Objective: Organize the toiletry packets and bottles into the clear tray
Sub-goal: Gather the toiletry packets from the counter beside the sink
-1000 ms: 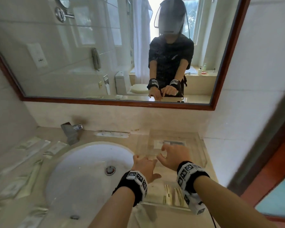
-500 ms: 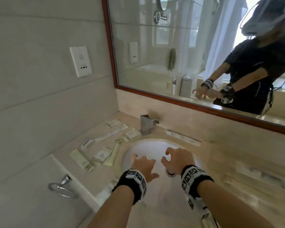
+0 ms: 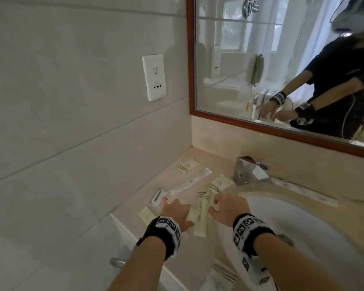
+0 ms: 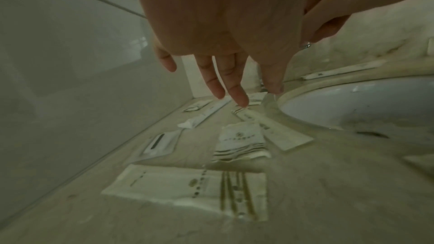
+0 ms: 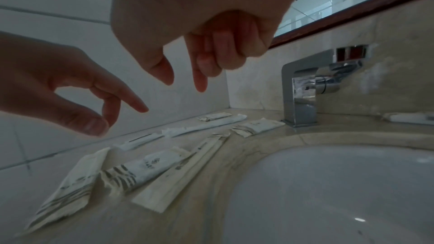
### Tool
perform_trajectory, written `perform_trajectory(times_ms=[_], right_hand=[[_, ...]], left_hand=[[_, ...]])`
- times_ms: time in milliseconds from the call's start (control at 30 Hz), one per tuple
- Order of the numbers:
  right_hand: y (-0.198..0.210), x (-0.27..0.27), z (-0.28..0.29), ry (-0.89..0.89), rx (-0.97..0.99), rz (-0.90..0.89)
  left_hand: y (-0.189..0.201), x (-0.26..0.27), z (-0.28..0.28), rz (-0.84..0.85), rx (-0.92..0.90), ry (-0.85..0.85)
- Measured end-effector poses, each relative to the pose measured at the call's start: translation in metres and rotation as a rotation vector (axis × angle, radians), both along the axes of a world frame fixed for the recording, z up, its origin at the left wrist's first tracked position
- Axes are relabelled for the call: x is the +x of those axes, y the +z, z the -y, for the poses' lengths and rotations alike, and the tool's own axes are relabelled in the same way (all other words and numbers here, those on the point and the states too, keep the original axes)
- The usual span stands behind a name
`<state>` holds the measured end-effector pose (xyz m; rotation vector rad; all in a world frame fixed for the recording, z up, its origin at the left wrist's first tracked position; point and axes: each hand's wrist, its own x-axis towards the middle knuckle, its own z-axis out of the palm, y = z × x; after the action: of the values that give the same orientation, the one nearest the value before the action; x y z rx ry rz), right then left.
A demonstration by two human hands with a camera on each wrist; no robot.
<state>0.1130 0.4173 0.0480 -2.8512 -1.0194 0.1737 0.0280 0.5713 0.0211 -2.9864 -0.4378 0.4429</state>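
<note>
Several cream and white toiletry packets lie on the beige counter (image 3: pixel 177 177) left of the sink. Among them are a long cream packet (image 3: pixel 202 215), a striped packet (image 3: pixel 219 183), a long white packet (image 3: pixel 187 184) and a white packet with a dark window (image 3: pixel 158 196). My left hand (image 3: pixel 177 208) hovers just above them with straight, spread fingers (image 4: pixel 241 99) and holds nothing. My right hand (image 3: pixel 227 206) hangs beside it over the sink's rim, thumb and index finger (image 5: pixel 200 86) pointing down, the other fingers loosely curled, empty. The clear tray and any bottles are out of view.
The white basin (image 3: pixel 303 238) fills the right side, with a chrome faucet (image 3: pixel 248 173) behind it. Another long white packet (image 3: pixel 303 192) lies behind the basin, and a striped one (image 3: pixel 221 274) at the front edge. A tiled wall with a socket (image 3: pixel 154 77) bounds the left; a towel ring (image 3: pixel 116 262) hangs below.
My view has swung left, away from the clear tray. Both empty hands have moved from above the tray, across the basin, to above the packets on the left counter.
</note>
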Motion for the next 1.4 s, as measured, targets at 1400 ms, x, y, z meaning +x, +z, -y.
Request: perform_trajectory(times_ms=[1400], right_hand=[[-0.078, 0.111, -0.063, -0.182, 0.021, -0.248]], left_hand=[[-0.054, 0.064, -0.052, -0.016, -0.550, 0.343]])
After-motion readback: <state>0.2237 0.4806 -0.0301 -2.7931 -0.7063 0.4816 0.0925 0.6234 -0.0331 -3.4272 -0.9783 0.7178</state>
